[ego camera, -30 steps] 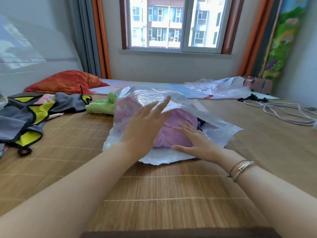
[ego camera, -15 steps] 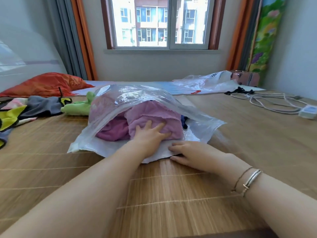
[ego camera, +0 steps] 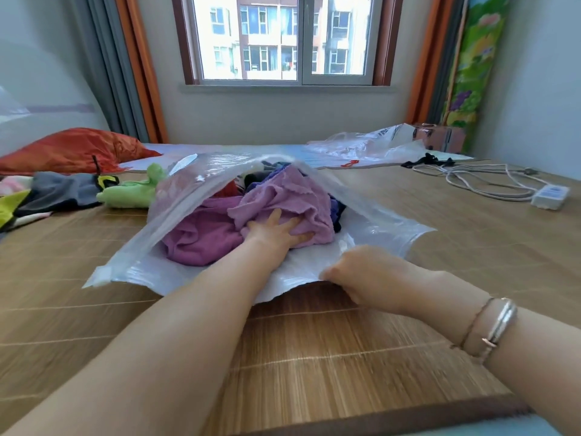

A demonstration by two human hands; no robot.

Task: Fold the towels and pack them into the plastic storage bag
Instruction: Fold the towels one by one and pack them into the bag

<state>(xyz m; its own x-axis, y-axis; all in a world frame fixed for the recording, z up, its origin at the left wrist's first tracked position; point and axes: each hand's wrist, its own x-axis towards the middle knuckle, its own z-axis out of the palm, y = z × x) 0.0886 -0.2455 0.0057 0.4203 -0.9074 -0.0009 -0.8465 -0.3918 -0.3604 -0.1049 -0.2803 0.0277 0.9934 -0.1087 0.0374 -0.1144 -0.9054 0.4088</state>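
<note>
A clear plastic storage bag (ego camera: 185,196) lies on the bamboo mat (ego camera: 314,357) with its mouth towards me, the top flap lifted. Inside are a lilac towel (ego camera: 292,193), a darker purple towel (ego camera: 201,240) and some dark cloth behind them. My left hand (ego camera: 276,231) reaches into the mouth and presses flat, fingers spread, on the lilac towel. My right hand (ego camera: 367,275) is closed on the near lower edge of the bag, at the right. A green towel (ego camera: 132,195) lies loose to the left of the bag.
Grey and yellow cloths (ego camera: 59,191) and an orange pillow (ego camera: 72,149) lie at the far left. A second plastic bag (ego camera: 361,146) sits at the back right. A white cable (ego camera: 471,180) with a power block (ego camera: 550,196) is at the right.
My left hand went from on top of the bag into its mouth and onto the lilac towel. My right hand slid back to the bag's near edge and closed on it. The flap lifted.
</note>
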